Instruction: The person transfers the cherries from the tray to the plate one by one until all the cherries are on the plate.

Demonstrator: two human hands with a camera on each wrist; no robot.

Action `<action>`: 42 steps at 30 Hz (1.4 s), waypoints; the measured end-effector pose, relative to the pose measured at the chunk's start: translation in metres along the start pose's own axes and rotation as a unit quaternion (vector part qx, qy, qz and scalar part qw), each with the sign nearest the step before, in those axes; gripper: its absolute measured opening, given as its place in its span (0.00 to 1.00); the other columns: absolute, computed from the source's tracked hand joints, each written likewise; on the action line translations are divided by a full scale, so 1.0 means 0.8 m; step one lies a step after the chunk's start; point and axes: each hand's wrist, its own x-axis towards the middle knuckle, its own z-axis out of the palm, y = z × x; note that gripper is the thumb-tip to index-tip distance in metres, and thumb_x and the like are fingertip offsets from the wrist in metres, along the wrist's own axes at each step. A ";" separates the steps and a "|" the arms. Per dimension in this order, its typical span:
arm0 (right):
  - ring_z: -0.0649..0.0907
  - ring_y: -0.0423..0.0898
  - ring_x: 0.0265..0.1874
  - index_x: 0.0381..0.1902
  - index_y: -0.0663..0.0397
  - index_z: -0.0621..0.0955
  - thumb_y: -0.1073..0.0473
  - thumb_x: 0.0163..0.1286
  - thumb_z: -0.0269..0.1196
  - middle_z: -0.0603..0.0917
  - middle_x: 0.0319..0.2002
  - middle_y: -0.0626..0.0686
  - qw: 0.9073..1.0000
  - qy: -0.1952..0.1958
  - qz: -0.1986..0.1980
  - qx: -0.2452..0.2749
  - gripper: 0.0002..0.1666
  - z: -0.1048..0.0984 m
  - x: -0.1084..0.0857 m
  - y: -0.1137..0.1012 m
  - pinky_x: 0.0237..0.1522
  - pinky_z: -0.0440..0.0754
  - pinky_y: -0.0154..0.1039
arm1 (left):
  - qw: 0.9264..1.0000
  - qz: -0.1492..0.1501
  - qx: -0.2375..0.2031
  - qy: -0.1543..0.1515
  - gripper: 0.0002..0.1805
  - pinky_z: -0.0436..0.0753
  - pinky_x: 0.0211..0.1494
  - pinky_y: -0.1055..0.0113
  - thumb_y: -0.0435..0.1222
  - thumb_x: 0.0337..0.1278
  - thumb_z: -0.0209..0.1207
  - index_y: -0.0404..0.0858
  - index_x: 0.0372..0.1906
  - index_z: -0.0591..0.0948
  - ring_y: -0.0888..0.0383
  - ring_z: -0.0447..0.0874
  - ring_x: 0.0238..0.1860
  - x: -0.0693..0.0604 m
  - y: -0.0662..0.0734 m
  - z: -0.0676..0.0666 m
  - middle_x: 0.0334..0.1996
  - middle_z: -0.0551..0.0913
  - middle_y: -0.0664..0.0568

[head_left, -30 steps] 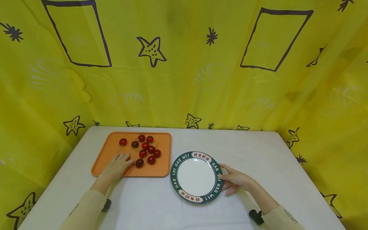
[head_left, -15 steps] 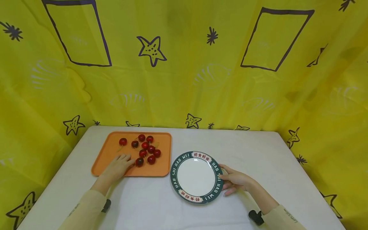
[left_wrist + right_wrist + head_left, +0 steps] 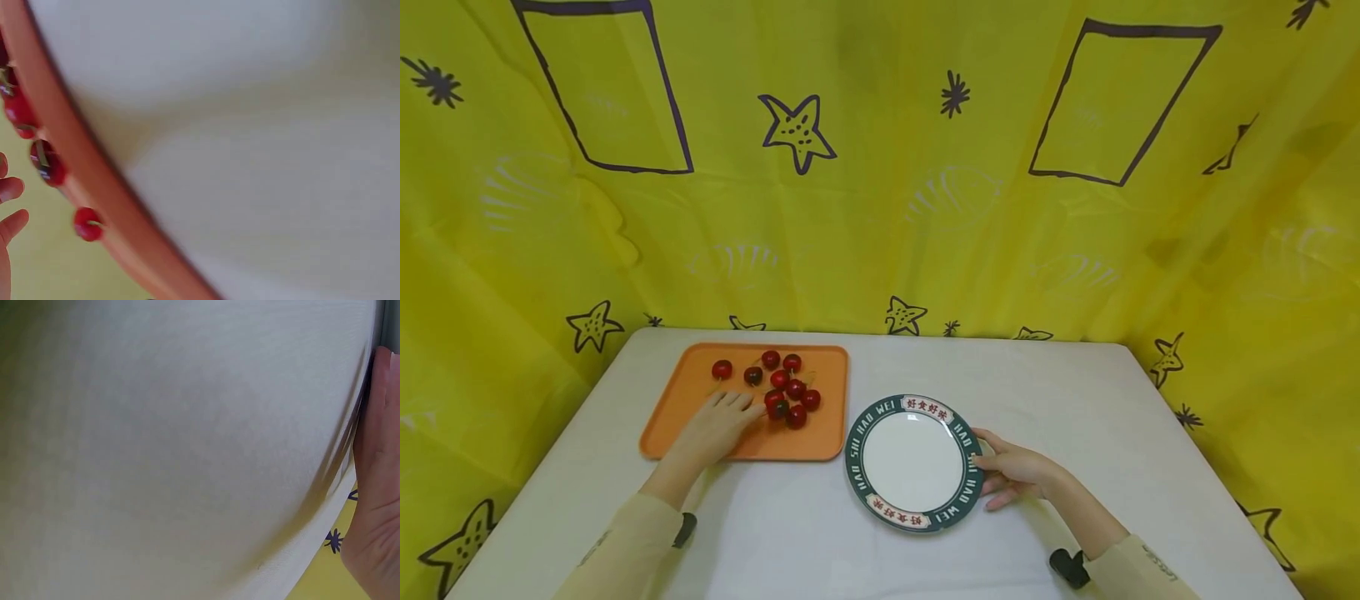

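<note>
In the head view the left hand [image 3: 711,429] reaches over the near side of the orange tray [image 3: 673,412], its fingertips beside a dark red cherry [image 3: 778,409] at the near edge of a cluster. The left wrist view shows fingertips of this hand [image 3: 6,234] spread apart, with nothing seen between them, near several cherries [image 3: 88,224]. The right hand [image 3: 1026,471] grips the right rim of a white plate [image 3: 912,462] with a green lettered border, thumb on top and other fingers lower, partly hidden. Only part of the right hand [image 3: 381,481] shows in the right wrist view.
One cherry [image 3: 722,369] lies apart at the tray's back left. The plate is on the white tablecloth [image 3: 805,533], right of the tray. A yellow patterned curtain [image 3: 865,233] hangs behind and at both sides of the table.
The left hand has moved slightly right and away from the table's front edge. The cherry at its fingertips has shifted the same way, against the cluster. The right hand and plate stay in place.
</note>
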 end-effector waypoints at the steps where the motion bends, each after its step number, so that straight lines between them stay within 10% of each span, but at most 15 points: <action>1: 0.77 0.43 0.22 0.71 0.50 0.46 0.61 0.70 0.48 0.72 0.30 0.55 1.000 0.001 0.000 -0.001 0.36 0.000 0.000 0.000 0.28 0.82 0.43 | 1.000 0.006 0.007 0.005 0.13 0.70 0.54 0.47 0.26 0.55 0.53 0.43 0.44 0.74 0.44 0.73 0.46 0.005 0.002 -0.003 0.43 0.75 0.44; 9: 0.78 0.43 0.23 0.71 0.49 0.45 0.60 0.70 0.49 0.73 0.31 0.55 1.000 -0.006 0.004 0.009 0.37 -0.003 0.000 0.001 0.28 0.82 0.43 | 1.000 0.017 0.005 -0.025 0.17 0.67 0.59 0.48 0.29 0.54 0.57 0.44 0.50 0.75 0.44 0.71 0.54 0.042 0.038 -0.030 0.51 0.75 0.44; 19: 0.79 0.43 0.23 0.71 0.49 0.45 0.61 0.71 0.47 0.73 0.31 0.55 1.000 -0.017 -0.007 0.016 0.36 -0.003 -0.001 0.001 0.28 0.82 0.43 | 0.998 0.063 -0.015 -0.018 0.18 0.67 0.60 0.53 0.29 0.57 0.55 0.48 0.52 0.74 0.49 0.70 0.54 0.091 0.096 -0.026 0.48 0.74 0.48; 26: 0.79 0.43 0.22 0.71 0.49 0.45 0.61 0.71 0.47 0.73 0.31 0.56 1.000 -0.021 -0.012 0.013 0.36 -0.003 -0.001 0.002 0.28 0.82 0.43 | 0.995 0.068 0.001 -0.075 0.22 0.64 0.63 0.54 0.33 0.58 0.56 0.52 0.57 0.71 0.50 0.67 0.58 0.119 0.133 -0.025 0.56 0.72 0.49; 42: 0.79 0.43 0.21 0.71 0.49 0.46 0.61 0.71 0.47 0.74 0.30 0.56 1.000 -0.009 -0.009 -0.003 0.35 0.000 -0.001 0.000 0.27 0.82 0.43 | 0.991 0.113 0.067 -0.035 0.20 0.69 0.55 0.62 0.36 0.57 0.54 0.56 0.55 0.71 0.59 0.69 0.51 0.160 0.184 0.008 0.50 0.73 0.57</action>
